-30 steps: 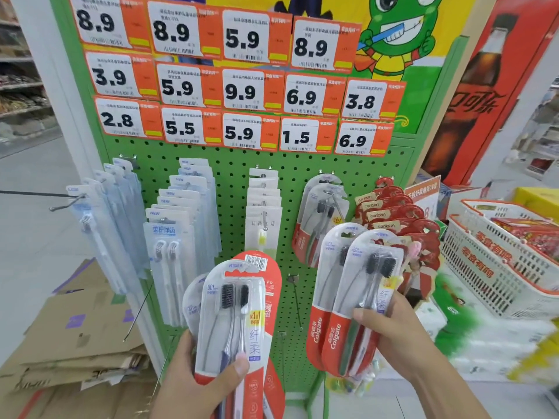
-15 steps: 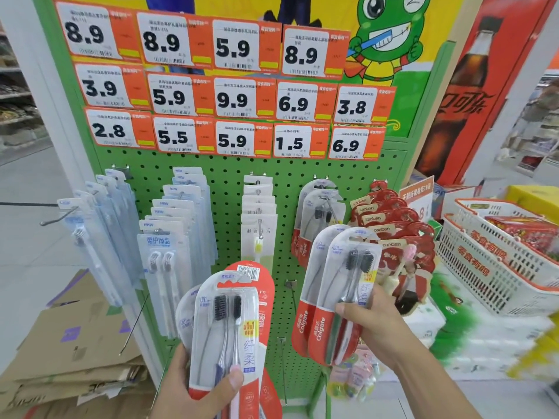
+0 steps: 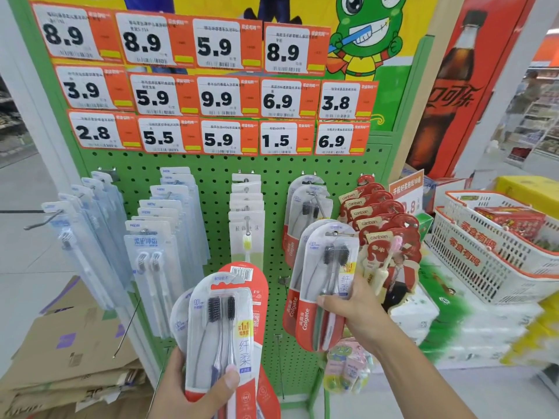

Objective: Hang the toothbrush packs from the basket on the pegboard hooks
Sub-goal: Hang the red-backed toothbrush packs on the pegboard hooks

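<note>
The left hand (image 3: pixel 193 385) is cut off by the bottom edge, as are the packs (image 3: pixel 223 334) it grips (those behind the front one mostly hidden). The price tags' (image 3: pixel 220 98) small print is too blurred to read. The basket (image 3: pixel 496 252) runs off the right edge.

Flattened cardboard (image 3: pixel 69 352) on floor, left; price tags (image 3: pixel 217 98) above; cola poster (image 3: pixel 453 86) right.

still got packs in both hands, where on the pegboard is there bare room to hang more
Bare pegboard runs down the strip between the white single-brush packs and the Colgate packs, with empty hooks lower down. The top row is crowded, and the canbari packs overlap tightly.
</note>
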